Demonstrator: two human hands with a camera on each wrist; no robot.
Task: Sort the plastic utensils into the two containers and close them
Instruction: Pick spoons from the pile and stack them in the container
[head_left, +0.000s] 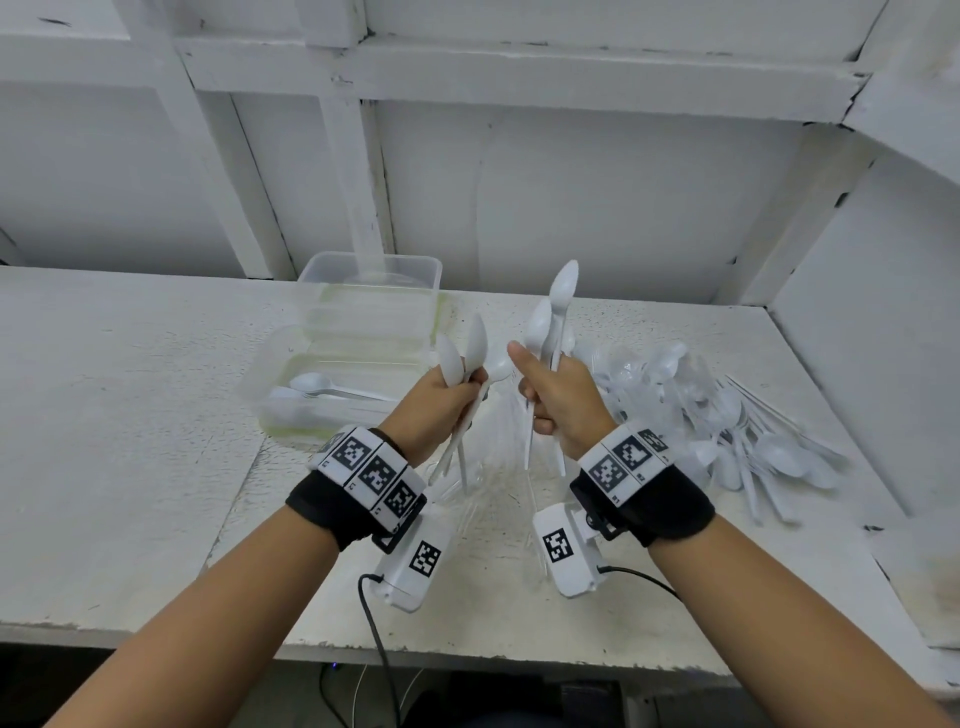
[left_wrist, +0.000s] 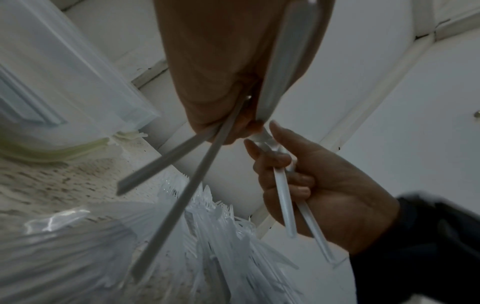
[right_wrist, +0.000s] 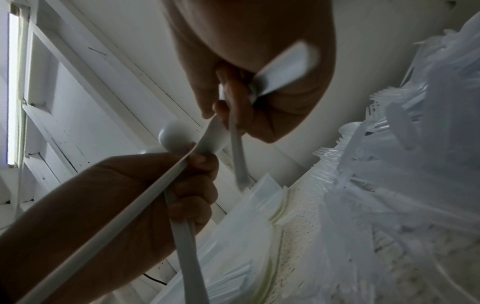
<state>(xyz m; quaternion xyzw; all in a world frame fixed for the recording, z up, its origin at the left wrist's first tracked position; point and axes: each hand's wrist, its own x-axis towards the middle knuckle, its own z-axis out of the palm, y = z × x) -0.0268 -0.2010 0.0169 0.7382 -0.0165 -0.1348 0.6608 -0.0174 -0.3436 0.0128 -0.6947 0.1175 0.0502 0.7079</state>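
Spoons (head_left: 558, 291) bunched bowls-up in both hands: left hand (head_left: 441, 405) grips three, right hand (head_left: 561, 400) grips several

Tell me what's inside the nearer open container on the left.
The nearer container holds a few white spoons lying flat, bowls to the left. Its cloudy walls blur the rest, so an exact count, or any forks underneath, cannot be made out.

A worn white bench (head_left: 130, 441) with chipped, speckled paint stretches in front of me. Behind it stands a white panelled wall (head_left: 597, 208) with raised wooden framing (head_left: 353, 156). On my wrists sit black straps (head_left: 332, 512) carrying square-patterned marker bands (head_left: 371, 470), and a black cable (head_left: 376, 639) hangs over the bench edge.
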